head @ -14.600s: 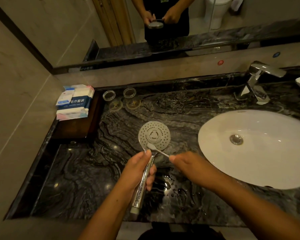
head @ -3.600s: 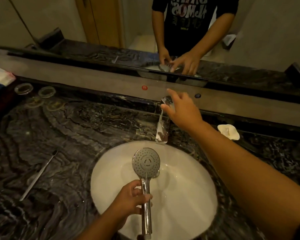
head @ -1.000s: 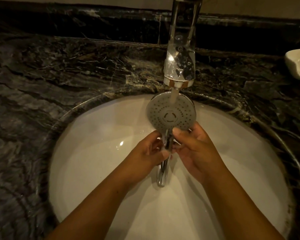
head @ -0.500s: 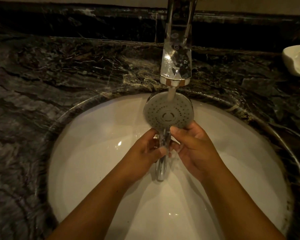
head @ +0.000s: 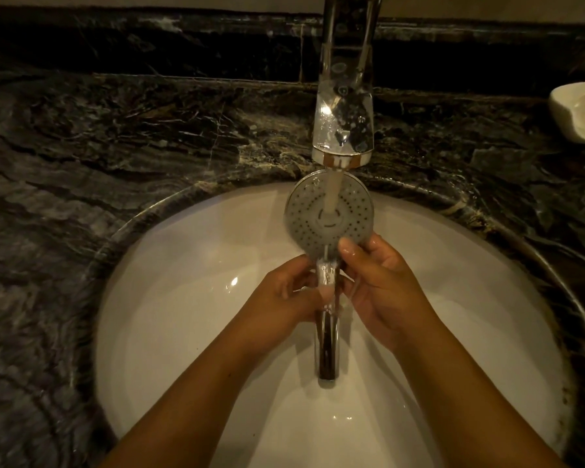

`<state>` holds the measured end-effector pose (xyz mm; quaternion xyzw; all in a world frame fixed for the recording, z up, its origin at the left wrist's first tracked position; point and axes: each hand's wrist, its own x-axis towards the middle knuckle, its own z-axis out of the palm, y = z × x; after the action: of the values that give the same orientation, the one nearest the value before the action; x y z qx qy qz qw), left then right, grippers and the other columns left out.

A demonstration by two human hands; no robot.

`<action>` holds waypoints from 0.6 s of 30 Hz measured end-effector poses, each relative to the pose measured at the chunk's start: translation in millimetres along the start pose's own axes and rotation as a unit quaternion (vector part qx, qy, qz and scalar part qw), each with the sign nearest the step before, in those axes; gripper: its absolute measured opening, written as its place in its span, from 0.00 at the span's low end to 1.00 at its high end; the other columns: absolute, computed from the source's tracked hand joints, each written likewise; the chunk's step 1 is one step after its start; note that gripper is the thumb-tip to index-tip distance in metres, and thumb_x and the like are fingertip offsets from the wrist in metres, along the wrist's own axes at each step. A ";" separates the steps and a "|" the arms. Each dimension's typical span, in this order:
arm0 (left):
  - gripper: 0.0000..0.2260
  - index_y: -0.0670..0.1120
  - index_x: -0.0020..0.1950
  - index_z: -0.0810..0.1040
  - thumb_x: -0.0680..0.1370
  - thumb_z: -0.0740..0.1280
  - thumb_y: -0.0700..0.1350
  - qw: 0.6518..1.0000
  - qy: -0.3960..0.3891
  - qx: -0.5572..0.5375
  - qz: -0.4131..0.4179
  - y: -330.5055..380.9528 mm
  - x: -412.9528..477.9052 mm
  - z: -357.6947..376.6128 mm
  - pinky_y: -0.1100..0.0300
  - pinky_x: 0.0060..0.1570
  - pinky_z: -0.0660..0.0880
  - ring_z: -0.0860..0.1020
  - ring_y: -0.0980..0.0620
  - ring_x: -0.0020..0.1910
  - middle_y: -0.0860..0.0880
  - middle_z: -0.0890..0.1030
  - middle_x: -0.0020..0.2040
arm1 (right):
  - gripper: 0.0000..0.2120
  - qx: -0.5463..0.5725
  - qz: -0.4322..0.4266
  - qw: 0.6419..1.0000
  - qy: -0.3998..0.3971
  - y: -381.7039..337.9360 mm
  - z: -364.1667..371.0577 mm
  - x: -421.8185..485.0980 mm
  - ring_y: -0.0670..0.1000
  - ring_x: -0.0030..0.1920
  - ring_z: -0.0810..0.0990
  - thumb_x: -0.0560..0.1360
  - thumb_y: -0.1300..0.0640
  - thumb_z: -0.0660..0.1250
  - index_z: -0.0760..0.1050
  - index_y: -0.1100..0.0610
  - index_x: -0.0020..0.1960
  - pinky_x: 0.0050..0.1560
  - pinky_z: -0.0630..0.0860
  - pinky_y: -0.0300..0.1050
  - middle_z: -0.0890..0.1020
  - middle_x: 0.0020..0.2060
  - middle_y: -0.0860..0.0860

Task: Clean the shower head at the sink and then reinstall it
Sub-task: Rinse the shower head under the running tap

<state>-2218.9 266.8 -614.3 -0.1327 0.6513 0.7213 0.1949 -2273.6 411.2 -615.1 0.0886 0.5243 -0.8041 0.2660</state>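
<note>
Fingers (head: 349, 250) of 2 hands wrap shower head (head: 330, 214) neck | face up under faucet (head: 343, 96) stream, over sink (head: 183, 315) | handle points back toward person | right hand (head: 382, 292) sits nearer face, left hand (head: 284, 298) lower

Shower head (head: 330, 214) I hold: matt grey round face, dark nozzle dots in ringed rows around a paler grey centre disc, chrome rim, mirror-chrome handle showing dark reflections. Faucet (head: 343, 96): polished chrome with bright highlights, dark mottled reflections and a coppery band at the spout tip; the water stream (head: 333, 184) off it reads pale creamy white under the warm light. Sink (head: 183, 315): plain glossy white; countertop (head: 115, 146): black marble with wavy grey-white veining and some tan streaks near the basin edge; small dish (head: 578, 113) at far right: plain white.
</note>
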 end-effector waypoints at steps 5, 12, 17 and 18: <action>0.10 0.47 0.61 0.79 0.81 0.64 0.46 0.999 -0.011 -0.032 -0.007 -0.6 0.5 -0.8 0.42 0.56 0.79 0.84 0.39 0.52 0.40 0.82 0.56 | 0.17 0.001 0.007 1.000 -0.004 -0.1 -1.6 0.0 0.53 0.50 0.84 0.72 0.54 0.68 0.78 0.55 0.59 0.47 0.82 0.47 0.86 0.52 0.55; 0.15 0.48 0.61 0.79 0.80 0.62 0.52 0.998 -0.017 -0.061 -0.004 -0.4 0.8 0.3 0.41 0.56 0.79 0.83 0.37 0.52 0.39 0.83 0.55 | 0.18 0.002 0.006 1.000 -0.004 -0.9 -0.9 -0.4 0.55 0.50 0.82 0.72 0.55 0.68 0.77 0.55 0.61 0.49 0.77 0.53 0.86 0.52 0.56; 0.22 0.49 0.62 0.79 0.81 0.54 0.61 0.997 -0.016 -0.079 -0.019 -2.6 3.1 -0.5 0.40 0.59 0.77 0.83 0.39 0.54 0.41 0.83 0.55 | 0.18 -0.005 0.004 1.000 -0.005 -1.8 2.0 -1.5 0.58 0.46 0.78 0.73 0.56 0.68 0.77 0.55 0.62 0.37 0.71 0.50 0.84 0.52 0.57; 0.24 0.50 0.62 0.79 0.80 0.52 0.63 0.996 -0.015 -0.087 -0.025 -2.7 3.7 -0.2 0.40 0.59 0.76 0.83 0.39 0.54 0.41 0.84 0.55 | 0.17 -0.008 0.003 1.000 -0.003 -1.6 1.8 -1.6 0.58 0.46 0.79 0.75 0.57 0.67 0.76 0.55 0.63 0.37 0.72 0.50 0.84 0.53 0.58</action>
<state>-2220.9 267.1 -618.4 -0.1539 0.5796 0.7721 0.2103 -2272.8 410.7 -612.4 0.0852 0.5296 -0.7993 0.2709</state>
